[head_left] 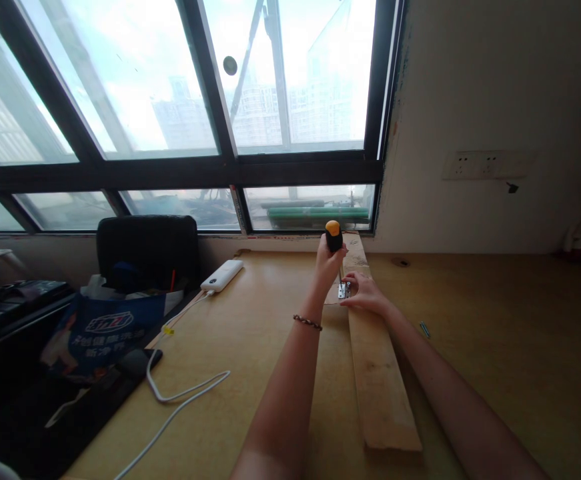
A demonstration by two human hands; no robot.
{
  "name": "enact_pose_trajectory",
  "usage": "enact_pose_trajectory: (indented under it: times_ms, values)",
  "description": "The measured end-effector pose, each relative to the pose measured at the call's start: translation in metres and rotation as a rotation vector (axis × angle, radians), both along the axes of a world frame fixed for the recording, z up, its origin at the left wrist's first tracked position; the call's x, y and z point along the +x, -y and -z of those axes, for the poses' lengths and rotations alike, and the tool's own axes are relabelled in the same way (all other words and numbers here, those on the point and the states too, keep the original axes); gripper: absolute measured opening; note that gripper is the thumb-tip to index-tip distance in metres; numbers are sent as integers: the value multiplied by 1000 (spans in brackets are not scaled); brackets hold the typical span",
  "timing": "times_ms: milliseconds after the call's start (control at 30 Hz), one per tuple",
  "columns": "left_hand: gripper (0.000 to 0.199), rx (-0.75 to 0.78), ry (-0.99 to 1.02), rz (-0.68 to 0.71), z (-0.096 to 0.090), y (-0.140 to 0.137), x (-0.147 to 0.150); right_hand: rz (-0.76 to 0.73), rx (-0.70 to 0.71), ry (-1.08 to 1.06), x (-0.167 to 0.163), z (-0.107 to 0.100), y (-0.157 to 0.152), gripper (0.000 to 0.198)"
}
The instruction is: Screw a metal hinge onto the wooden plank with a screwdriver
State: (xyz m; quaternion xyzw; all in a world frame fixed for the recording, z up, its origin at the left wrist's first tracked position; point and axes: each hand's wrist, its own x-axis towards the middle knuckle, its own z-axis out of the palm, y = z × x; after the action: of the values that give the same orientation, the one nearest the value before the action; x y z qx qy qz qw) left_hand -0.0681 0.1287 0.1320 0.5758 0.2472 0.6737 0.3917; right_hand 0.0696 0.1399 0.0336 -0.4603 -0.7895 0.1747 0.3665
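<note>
My left hand (325, 263) is wrapped around the black and yellow handle of a screwdriver (334, 237), which stands nearly upright. Its shaft runs down to a small metal hinge (342, 291) with holes in it. The thumb and fingers of my right hand (367, 293) pinch the hinge from the right side. Under the hinge lies wood: a long board (383, 380) reaches toward me, and another wooden piece (356, 252) extends toward the window. Whether the tip sits in a screw is too small to tell.
A few small screws (424, 329) lie right of the board on the wooden table (270, 373). To the left are a white power bank (223, 275) and its white cable (190, 387). Beyond the table's left edge stand a black chair (147, 250) and a blue bag (105, 333).
</note>
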Motion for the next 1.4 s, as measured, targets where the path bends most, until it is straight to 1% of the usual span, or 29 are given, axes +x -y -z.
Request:
enact_pose_trajectory:
  times_ms: [67,133,200,300,433,600,667,733,867,933,967,1033,1067,1200,1233,1267,1300,1400]
  values:
    - [18,-18,19,-26,5,-3,4,2,7,9,0,0,0,64]
    - [22,-26,10,-22,7,-4,7,-2,2,7,0,0,0,65]
    - [29,-24,-5,-30,7,-5,7,-7,-2,4,0,0,0,65]
    - [38,-52,-11,-85,6,-6,6,-1,0,11,0,-1,0,65]
    - [38,-101,-13,-74,7,-6,3,-8,-4,5,1,0,-1,66]
    - [32,-15,-143,-129,6,-3,-2,-29,-12,41,3,1,-4,68]
    - [30,45,-226,-189,3,-1,-4,-27,-10,72,4,1,-5,68]
    - [29,87,-315,-282,0,3,-6,-28,-17,91,4,1,-7,68]
    - [28,52,-449,-479,-6,10,-8,-33,-37,92,4,2,-8,68]
    - [27,37,-467,-541,-7,10,-10,-30,-35,92,4,2,-8,69]
    - [27,38,-459,-549,-7,9,-10,-29,-32,92,4,3,-8,69]
    - [27,45,-415,-507,-5,5,-13,-30,-23,89,3,4,-9,68]
    - [27,52,-387,-456,-4,3,-14,-33,-19,87,3,4,-9,68]
    - [25,104,-326,-129,2,-7,-18,-30,-12,89,2,5,-9,67]
    - [22,121,-326,-68,4,-8,-17,-27,-11,89,2,5,-9,67]
    - [20,137,-325,-40,6,-8,-16,-24,-11,87,2,5,-9,67]
    - [17,150,-320,-46,8,-8,-14,-21,-11,83,2,4,-8,68]
    - [19,149,-292,-150,14,-8,-3,-21,-15,61,2,3,-7,70]
